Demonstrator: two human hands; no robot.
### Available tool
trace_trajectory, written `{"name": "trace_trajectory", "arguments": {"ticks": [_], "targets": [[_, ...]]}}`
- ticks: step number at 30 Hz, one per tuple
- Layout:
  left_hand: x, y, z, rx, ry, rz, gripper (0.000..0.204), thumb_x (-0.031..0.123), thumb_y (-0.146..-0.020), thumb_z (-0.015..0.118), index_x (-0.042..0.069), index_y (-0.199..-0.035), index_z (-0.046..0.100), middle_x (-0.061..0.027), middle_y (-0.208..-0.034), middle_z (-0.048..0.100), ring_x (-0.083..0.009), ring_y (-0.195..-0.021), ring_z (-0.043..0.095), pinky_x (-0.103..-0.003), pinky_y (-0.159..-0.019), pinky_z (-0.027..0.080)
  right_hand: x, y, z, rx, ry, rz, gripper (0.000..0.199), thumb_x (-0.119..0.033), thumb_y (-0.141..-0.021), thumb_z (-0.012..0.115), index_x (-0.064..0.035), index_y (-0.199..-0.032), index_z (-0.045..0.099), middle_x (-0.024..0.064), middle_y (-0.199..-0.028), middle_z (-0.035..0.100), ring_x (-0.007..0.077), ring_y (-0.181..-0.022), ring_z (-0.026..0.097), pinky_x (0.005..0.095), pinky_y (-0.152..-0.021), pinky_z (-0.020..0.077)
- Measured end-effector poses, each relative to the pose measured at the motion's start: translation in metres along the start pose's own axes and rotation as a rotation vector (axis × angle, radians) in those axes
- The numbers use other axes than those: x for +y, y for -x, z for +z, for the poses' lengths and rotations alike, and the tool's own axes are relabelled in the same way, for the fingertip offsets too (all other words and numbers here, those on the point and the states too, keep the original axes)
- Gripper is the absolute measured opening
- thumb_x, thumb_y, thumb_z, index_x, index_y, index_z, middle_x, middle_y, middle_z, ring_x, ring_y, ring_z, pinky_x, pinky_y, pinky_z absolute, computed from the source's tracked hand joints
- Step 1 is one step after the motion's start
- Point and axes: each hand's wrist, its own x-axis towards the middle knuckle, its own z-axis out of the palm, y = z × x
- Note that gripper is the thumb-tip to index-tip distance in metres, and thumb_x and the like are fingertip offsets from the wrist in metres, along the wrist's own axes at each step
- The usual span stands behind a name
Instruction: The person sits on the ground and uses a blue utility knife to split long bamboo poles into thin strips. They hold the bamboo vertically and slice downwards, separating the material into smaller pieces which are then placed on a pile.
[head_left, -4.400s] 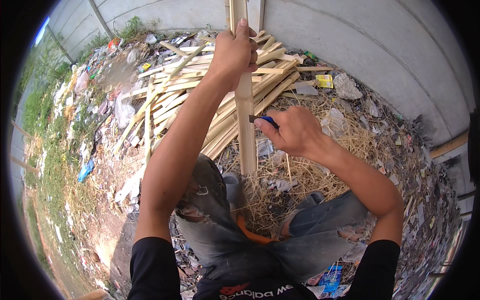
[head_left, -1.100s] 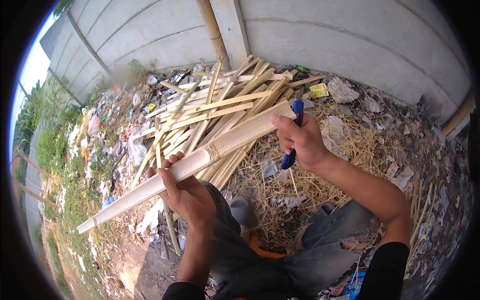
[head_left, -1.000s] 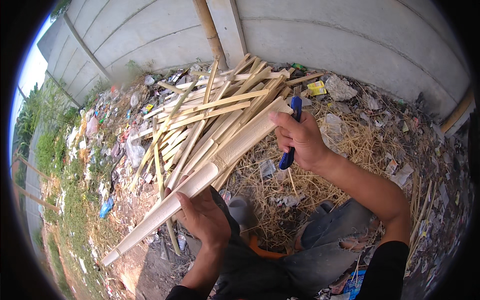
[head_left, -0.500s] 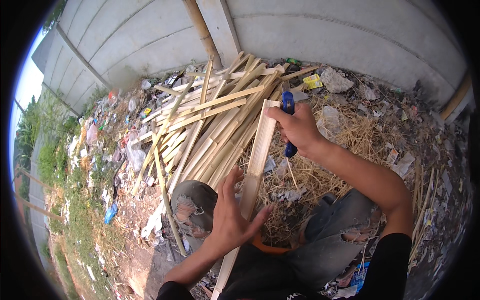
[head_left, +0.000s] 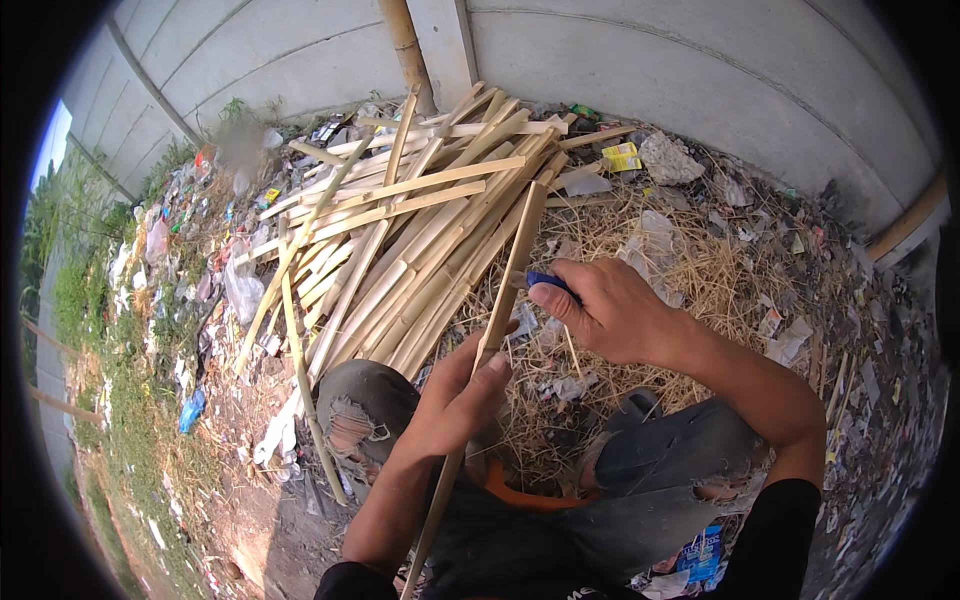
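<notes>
bamboo strip point(head_left: 505, 290) now steeper, knife point(head_left: 548, 283) seemingly touching

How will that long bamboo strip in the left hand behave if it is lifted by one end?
The bamboo strip is long and thin, so it would probably flex and sag somewhat rather than stay rigid. It looks dry and pale, likely light for its length. Its split edges may be splintery where the left hand grips it; the right hand holds a blue-handled tool beside it.

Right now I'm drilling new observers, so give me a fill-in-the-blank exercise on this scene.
The left hand grips a long strip of ____.
The right hand holds a knife with a ____ handle.
The pile of strips lies against a grey ____.

Missing: bamboo; blue; wall
</notes>
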Motion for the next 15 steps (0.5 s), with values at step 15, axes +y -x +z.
{"name": "trace_trajectory", "arguments": {"ticks": [15], "targets": [[-0.03, -0.001, -0.013, 0.263, -0.479, 0.155, 0.017, 0.02, -0.103, 0.058, 0.004, -0.107, 0.06, 0.0072, -0.068, 0.05, -0.002, -0.06, 0.046, -0.022, -0.053, 0.037, -0.015, -0.007, 0.041, -0.149, 0.262, -0.122, 0.055, -0.05, -0.103, 0.05, -0.0008, -0.082, 0.064, 0.0213, -0.06, 0.064, 0.0409, -0.059, 0.068, 0.0509, -0.055, 0.0547]]}}
